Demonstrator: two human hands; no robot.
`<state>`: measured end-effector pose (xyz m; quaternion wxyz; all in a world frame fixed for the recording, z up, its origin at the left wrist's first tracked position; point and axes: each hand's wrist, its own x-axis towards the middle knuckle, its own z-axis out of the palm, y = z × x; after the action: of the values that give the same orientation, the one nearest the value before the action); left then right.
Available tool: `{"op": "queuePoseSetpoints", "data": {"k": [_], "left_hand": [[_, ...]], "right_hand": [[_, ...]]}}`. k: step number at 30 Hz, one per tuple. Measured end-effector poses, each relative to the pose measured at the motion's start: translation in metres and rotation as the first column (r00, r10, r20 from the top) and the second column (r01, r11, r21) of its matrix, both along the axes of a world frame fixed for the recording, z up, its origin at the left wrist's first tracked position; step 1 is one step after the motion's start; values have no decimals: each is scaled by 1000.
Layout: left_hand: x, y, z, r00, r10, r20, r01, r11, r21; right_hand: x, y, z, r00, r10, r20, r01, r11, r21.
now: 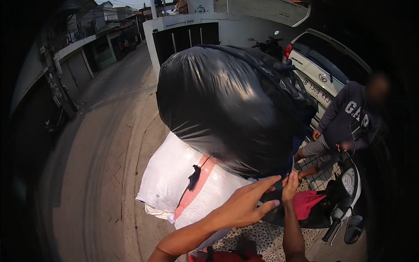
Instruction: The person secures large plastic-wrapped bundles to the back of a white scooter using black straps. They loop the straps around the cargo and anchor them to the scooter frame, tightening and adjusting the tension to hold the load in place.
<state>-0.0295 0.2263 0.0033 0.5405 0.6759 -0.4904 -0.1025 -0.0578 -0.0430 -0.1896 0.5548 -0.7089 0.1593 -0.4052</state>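
Note:
A big, shiny black plastic bag (218, 109), stuffed full, lies on top of a white woven sack (163, 174) with a red-orange stripe. A scrap of dark cloth (194, 177) hangs against the stripe. Just below the black bag's near edge, my left hand (248, 205) is open, its thumb apart from its stretched fingers, holding nothing I can see. Close to its right, my right hand (290, 187) is raised at the bag's lower right corner with its fingers drawn together. Whatever may be between them is too small to tell. The load rests at the seat of a scooter (349, 187).
Red cloth (307, 203) lies beside my right forearm, near the scooter's handlebar. A person (349, 118) in a dark sweatshirt sits at the right, before a white car (321, 70). A motorcycle (270, 46) stands behind the bag. A paved lane (96, 161) runs along the left.

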Motion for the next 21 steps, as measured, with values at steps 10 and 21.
{"op": "queuePoseSetpoints", "data": {"k": [10, 21], "left_hand": [[312, -25, 221, 679, 379, 629, -646, 716, 266], [344, -56, 204, 735, 349, 582, -625, 681, 382]], "right_hand": [[51, -45, -20, 994, -66, -91, 49, 982, -185], [53, -38, -47, 999, -10, -32, 9, 999, -31]]}}
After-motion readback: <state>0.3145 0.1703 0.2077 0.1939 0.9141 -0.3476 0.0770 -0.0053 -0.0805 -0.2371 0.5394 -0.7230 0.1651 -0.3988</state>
